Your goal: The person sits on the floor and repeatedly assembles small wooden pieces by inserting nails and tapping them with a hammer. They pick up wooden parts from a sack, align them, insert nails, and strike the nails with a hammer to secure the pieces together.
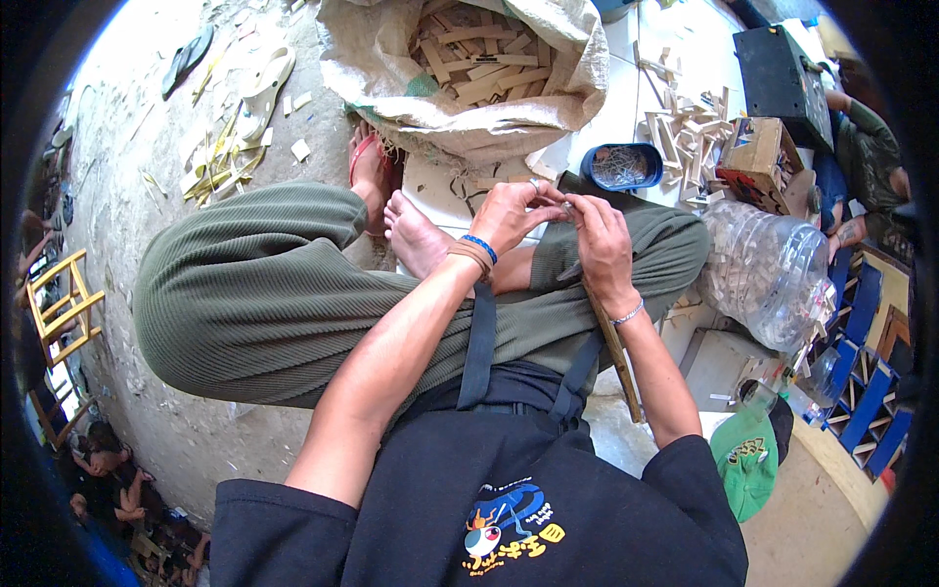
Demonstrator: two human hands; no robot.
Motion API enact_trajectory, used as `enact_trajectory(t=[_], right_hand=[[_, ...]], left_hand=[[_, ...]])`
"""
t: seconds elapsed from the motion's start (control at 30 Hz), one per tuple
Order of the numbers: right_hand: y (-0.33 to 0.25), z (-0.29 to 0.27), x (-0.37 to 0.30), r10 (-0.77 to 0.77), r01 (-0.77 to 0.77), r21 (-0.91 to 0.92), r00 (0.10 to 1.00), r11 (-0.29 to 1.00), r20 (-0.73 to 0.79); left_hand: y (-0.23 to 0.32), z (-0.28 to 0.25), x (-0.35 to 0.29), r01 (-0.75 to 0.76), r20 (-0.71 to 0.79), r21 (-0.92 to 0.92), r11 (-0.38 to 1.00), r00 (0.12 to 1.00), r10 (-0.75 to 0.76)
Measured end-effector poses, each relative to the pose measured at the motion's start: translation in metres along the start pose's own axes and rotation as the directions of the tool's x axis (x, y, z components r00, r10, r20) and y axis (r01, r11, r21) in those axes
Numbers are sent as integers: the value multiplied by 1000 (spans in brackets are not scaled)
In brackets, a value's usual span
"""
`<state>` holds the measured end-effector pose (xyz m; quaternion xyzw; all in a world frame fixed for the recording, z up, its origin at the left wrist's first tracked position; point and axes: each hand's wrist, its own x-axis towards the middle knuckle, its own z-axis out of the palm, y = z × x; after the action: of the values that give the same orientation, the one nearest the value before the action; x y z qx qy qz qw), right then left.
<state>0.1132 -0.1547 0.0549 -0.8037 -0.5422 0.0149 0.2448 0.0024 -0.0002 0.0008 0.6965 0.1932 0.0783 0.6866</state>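
Note:
My left hand [509,217] and my right hand [603,245] meet above my crossed legs, thumbs and fingers pinched together. Whatever is between their fingertips is too small to make out. A hammer with a wooden handle [613,357] is held in my right hand, its handle slanting down along the forearm. Part of its grey metal head shows beside the palm; the rest is hidden. Just beyond my right hand stands a blue tub [590,176] holding thin metal nails [623,164].
A white woven sack [367,83] full of wood strips [486,73] stands ahead. Wood pieces [685,132] lie in a pile at right, near a cardboard box [751,157], a black box [781,83] and a clear plastic jug [768,279]. Sandals [264,93] lie left; other people sit around.

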Motion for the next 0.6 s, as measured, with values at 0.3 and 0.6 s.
enact_trajectory(t=[0.3, 0.6], right_hand=[[3, 1, 1, 41, -41, -12, 999, 999, -20], [2, -1, 2, 9, -9, -55, 1000, 998, 1]], left_hand=[[0, 0, 0, 4, 2, 40, 999, 1000, -4], [1, -1, 1, 18, 17, 22, 1000, 1000, -18]])
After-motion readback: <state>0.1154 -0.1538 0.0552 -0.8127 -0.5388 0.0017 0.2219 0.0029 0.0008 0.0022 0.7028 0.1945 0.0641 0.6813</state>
